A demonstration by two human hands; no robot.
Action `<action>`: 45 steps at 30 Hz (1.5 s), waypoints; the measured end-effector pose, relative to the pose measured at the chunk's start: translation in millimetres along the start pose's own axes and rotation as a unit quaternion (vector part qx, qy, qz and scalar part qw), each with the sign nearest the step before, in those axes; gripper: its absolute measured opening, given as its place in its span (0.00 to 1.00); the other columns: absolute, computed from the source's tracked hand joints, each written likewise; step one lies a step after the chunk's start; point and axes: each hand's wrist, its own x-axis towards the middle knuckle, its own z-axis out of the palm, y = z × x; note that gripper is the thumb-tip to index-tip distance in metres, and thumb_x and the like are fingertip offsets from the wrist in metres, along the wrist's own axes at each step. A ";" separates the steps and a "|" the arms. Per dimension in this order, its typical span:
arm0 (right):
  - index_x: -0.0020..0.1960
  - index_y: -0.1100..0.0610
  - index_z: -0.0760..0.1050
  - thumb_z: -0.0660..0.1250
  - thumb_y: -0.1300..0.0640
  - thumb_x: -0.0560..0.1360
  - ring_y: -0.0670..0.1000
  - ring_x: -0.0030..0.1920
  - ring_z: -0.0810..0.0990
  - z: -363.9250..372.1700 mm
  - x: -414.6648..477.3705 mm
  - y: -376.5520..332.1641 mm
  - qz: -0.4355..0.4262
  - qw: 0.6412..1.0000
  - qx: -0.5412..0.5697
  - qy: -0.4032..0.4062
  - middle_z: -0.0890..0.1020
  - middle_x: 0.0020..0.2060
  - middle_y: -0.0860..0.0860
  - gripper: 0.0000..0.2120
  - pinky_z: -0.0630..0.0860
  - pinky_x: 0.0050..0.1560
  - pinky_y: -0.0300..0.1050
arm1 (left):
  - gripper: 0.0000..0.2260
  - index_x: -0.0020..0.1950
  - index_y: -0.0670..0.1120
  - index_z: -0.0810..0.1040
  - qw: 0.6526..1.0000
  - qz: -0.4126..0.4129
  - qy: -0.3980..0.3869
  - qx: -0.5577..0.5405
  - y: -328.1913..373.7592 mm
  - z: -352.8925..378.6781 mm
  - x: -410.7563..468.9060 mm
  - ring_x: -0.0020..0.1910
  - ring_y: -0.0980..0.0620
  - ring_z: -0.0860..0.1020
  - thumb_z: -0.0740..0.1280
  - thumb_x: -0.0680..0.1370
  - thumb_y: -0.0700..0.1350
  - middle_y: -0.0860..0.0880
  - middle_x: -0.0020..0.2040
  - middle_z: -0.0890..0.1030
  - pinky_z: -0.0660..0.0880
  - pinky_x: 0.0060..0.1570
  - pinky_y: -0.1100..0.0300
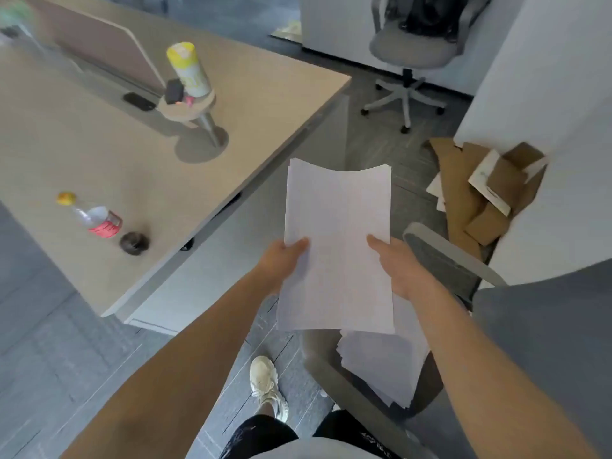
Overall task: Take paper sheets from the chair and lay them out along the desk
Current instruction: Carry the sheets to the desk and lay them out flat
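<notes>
While left hand [281, 260] and right hand [400, 266] pinch one sheaf [337, 226]; one pile [387, 366] on chair [440, 246]; two bottles [96, 218] [188, 69] on desk [82, 144]

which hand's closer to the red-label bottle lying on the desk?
Left. The left hand grips the left edge of the sheets, off to the right of the bottle; the right hand holds their right edge, farther off.

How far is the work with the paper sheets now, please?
Done: a batch of sheets is off the chair. In hand: the left hand and right hand hold it by its sides, beside the desk. Left: no sheet lies on the visible desk yet, and more paper lies on the chair seat.
</notes>
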 end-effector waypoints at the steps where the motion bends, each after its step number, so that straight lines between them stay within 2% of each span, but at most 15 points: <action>1: 0.61 0.53 0.77 0.64 0.50 0.81 0.51 0.51 0.81 20.1 -3.0 -7.7 -0.012 1.000 -0.015 -0.013 0.82 0.50 0.48 0.12 0.78 0.55 0.51 | 0.12 0.53 0.43 0.80 1.000 0.010 0.017 -0.009 -0.8 -21.4 -14.7 0.41 0.49 0.81 0.67 0.81 0.51 0.48 0.45 0.83 0.79 0.41 0.56; 2: 0.60 0.54 0.77 0.65 0.51 0.81 0.51 0.49 0.81 41.6 -7.8 -15.2 -0.027 0.999 -0.028 -0.025 0.83 0.48 0.47 0.11 0.78 0.51 0.49 | 0.13 0.55 0.42 0.80 0.999 0.022 0.035 -0.020 -2.8 -43.7 -28.9 0.40 0.51 0.81 0.67 0.81 0.52 0.49 0.43 0.82 0.77 0.37 0.58; 4: 0.59 0.55 0.78 0.65 0.51 0.81 0.53 0.51 0.82 85.0 -17.0 -25.5 -0.047 0.996 -0.041 -0.059 0.84 0.50 0.50 0.10 0.79 0.53 0.51 | 0.14 0.56 0.43 0.79 0.995 0.039 0.072 -0.052 -9.4 -88.4 -53.3 0.41 0.52 0.81 0.67 0.80 0.53 0.50 0.44 0.82 0.77 0.35 0.61; 7: 0.58 0.52 0.78 0.66 0.51 0.80 0.54 0.56 0.81 159.3 -34.5 -32.8 -0.069 0.989 -0.067 -0.116 0.83 0.54 0.50 0.09 0.76 0.61 0.56 | 0.16 0.58 0.44 0.80 0.985 0.060 0.133 -0.094 -27.1 -158.6 -86.1 0.46 0.50 0.82 0.69 0.79 0.54 0.50 0.49 0.84 0.78 0.41 0.57; 10: 0.63 0.56 0.76 0.67 0.51 0.80 0.55 0.56 0.81 246.2 -58.2 -34.2 -0.093 0.978 -0.098 -0.159 0.83 0.55 0.51 0.15 0.76 0.63 0.58 | 0.12 0.52 0.44 0.81 0.971 0.077 0.184 -0.132 -47.9 -231.9 -118.2 0.45 0.47 0.83 0.69 0.79 0.52 0.48 0.48 0.84 0.81 0.48 0.52; 13: 0.58 0.54 0.78 0.66 0.53 0.80 0.54 0.54 0.82 335.5 -87.7 -26.2 -0.104 0.967 -0.125 -0.197 0.83 0.54 0.51 0.09 0.77 0.59 0.54 | 0.10 0.51 0.44 0.81 0.953 0.078 0.243 -0.161 -78.7 -310.9 -148.6 0.40 0.50 0.82 0.69 0.79 0.51 0.50 0.42 0.84 0.81 0.45 0.53; 15: 0.53 0.52 0.79 0.66 0.55 0.80 0.52 0.51 0.82 396.0 -107.3 -16.0 -0.121 0.961 -0.128 -0.213 0.84 0.51 0.50 0.05 0.78 0.55 0.51 | 0.10 0.50 0.44 0.81 0.944 0.077 0.273 -0.169 -103.0 -366.0 -168.2 0.40 0.50 0.82 0.69 0.79 0.51 0.49 0.43 0.84 0.80 0.46 0.53; 18: 0.55 0.55 0.80 0.67 0.56 0.78 0.52 0.49 0.82 486.4 -140.2 1.8 -0.144 0.951 -0.154 -0.225 0.84 0.49 0.49 0.06 0.78 0.54 0.48 | 0.11 0.50 0.43 0.82 0.927 0.076 0.316 -0.189 -138.5 -438.1 -203.4 0.41 0.50 0.82 0.70 0.79 0.51 0.49 0.44 0.84 0.81 0.49 0.51; 21: 0.51 0.53 0.79 0.68 0.56 0.78 0.52 0.49 0.82 567.3 -174.2 14.2 -0.139 0.937 -0.183 -0.263 0.83 0.46 0.48 0.03 0.78 0.55 0.48 | 0.08 0.45 0.49 0.80 0.905 0.070 0.365 -0.208 -161.6 -500.6 -240.8 0.40 0.51 0.82 0.72 0.77 0.53 0.51 0.42 0.83 0.81 0.44 0.54; 26: 0.49 0.53 0.80 0.69 0.53 0.77 0.53 0.49 0.82 672.4 -197.0 21.4 -0.149 0.908 -0.230 -0.317 0.83 0.45 0.48 0.04 0.78 0.50 0.46 | 0.09 0.47 0.45 0.81 0.873 0.070 0.413 -0.250 -193.5 -584.6 -268.8 0.33 0.55 0.83 0.73 0.76 0.51 0.53 0.37 0.84 0.77 0.33 0.61; 28: 0.49 0.53 0.80 0.68 0.53 0.77 0.51 0.47 0.81 708.1 -197.2 21.1 -0.144 0.899 -0.240 -0.336 0.83 0.45 0.48 0.04 0.76 0.46 0.43 | 0.07 0.48 0.44 0.82 0.866 0.072 0.422 -0.257 -201.6 -612.4 -267.5 0.33 0.55 0.83 0.72 0.78 0.48 0.52 0.37 0.85 0.79 0.33 0.61; 31: 0.53 0.54 0.81 0.69 0.49 0.76 0.53 0.52 0.81 762.2 -185.5 22.7 -0.135 0.887 -0.264 -0.354 0.84 0.50 0.50 0.10 0.77 0.55 0.47 | 0.09 0.52 0.41 0.83 0.859 0.058 0.441 -0.253 -209.4 -656.2 -254.3 0.39 0.48 0.83 0.72 0.77 0.46 0.47 0.42 0.85 0.82 0.45 0.51; 34: 0.56 0.56 0.80 0.68 0.51 0.76 0.52 0.51 0.80 821.7 -164.0 22.9 -0.128 0.885 -0.261 -0.364 0.83 0.51 0.51 0.12 0.75 0.53 0.46 | 0.05 0.47 0.44 0.82 0.851 0.045 0.458 -0.252 -213.8 -709.3 -228.7 0.41 0.46 0.83 0.71 0.77 0.46 0.47 0.43 0.85 0.81 0.49 0.47; 41: 0.59 0.57 0.79 0.69 0.50 0.74 0.55 0.54 0.81 977.0 -92.7 -9.4 -0.091 0.889 -0.245 -0.377 0.83 0.52 0.52 0.16 0.77 0.59 0.52 | 0.05 0.44 0.44 0.82 0.840 0.011 0.492 -0.229 -182.4 -857.7 -150.2 0.38 0.47 0.80 0.71 0.77 0.45 0.45 0.41 0.83 0.79 0.45 0.51; 45: 0.60 0.57 0.79 0.68 0.53 0.77 0.52 0.51 0.80 1061.0 -66.9 -44.6 -0.093 0.888 -0.231 -0.386 0.83 0.51 0.51 0.14 0.74 0.49 0.44 | 0.04 0.44 0.44 0.81 0.827 0.022 0.511 -0.233 -151.9 -938.0 -117.4 0.35 0.50 0.80 0.70 0.78 0.44 0.47 0.39 0.83 0.78 0.38 0.58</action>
